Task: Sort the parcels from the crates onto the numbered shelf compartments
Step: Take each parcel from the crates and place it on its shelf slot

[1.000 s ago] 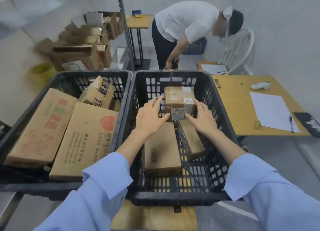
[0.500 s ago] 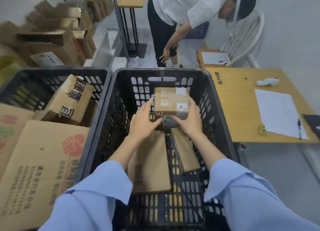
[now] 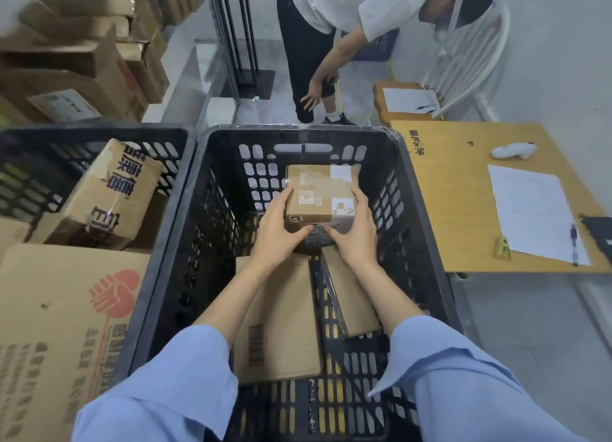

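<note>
A small brown parcel (image 3: 320,189) with white labels and a code print sits at the far end of the black crate (image 3: 410,189). My left hand (image 3: 276,231) grips its left side and my right hand (image 3: 356,234) grips its right side, thumbs meeting on its near face. Below my wrists lie two more parcels: a flat one with a barcode (image 3: 281,319) and a narrow one (image 3: 352,296) leaning on its edge. No shelf is in view.
A second black crate (image 3: 96,135) on the left holds large printed cartons (image 3: 63,322). A wooden table (image 3: 457,209) with paper and a pen stands on the right. Another person (image 3: 331,37) bends over beyond the crate. Stacked cartons (image 3: 82,54) fill the far left.
My view has moved closer over the crate. Both hands have closed in around the small parcel, thumbs now wrapped onto its near face. The person beyond has dropped an arm toward a knee.
</note>
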Tool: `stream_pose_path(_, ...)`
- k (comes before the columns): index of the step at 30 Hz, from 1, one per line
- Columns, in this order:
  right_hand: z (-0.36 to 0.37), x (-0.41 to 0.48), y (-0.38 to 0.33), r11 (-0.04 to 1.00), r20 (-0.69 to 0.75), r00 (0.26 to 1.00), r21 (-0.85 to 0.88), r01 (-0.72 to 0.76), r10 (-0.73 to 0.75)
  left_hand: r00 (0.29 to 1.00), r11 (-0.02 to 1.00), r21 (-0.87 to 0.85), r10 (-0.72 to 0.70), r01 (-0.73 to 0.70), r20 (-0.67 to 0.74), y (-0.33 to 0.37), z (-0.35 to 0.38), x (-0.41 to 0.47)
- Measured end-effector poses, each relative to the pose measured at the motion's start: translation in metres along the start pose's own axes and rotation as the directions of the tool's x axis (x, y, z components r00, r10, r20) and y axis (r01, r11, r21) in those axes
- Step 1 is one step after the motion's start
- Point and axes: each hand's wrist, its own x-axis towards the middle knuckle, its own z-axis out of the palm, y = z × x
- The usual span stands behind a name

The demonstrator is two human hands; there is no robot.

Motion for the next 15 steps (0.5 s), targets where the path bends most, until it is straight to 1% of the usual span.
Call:
stream_pose_path(3,-0.001,-0.001,-0.008,0.996,0.004,0.998,-0.061,0.067,-0.067,0.998,1.000,-0.015,0.012,-0.013,-0.063,0.008,-0.004,-0.002)
stream_pose_path(6,-0.006,0.000,-0.021,0.988,0.001,0.991,-0.078,0.134,-0.135,0.991,0.999,-0.019,0.044,-0.047,-0.127,0.020,-0.015,-0.004)
stream_pose_path(11,-0.019,-0.005,-0.045,0.978,-0.045,0.977,0.004,0.209,-0.209,0.971,0.988,-0.024,0.144,-0.151,-0.191,0.050,-0.042,-0.011)
stream_pose_path(15,-0.035,-0.013,-0.070,0.968,-0.092,0.969,0.089,0.236,-0.228,0.955,0.976,-0.041,0.200,-0.214,-0.221,0.075,-0.068,-0.020)
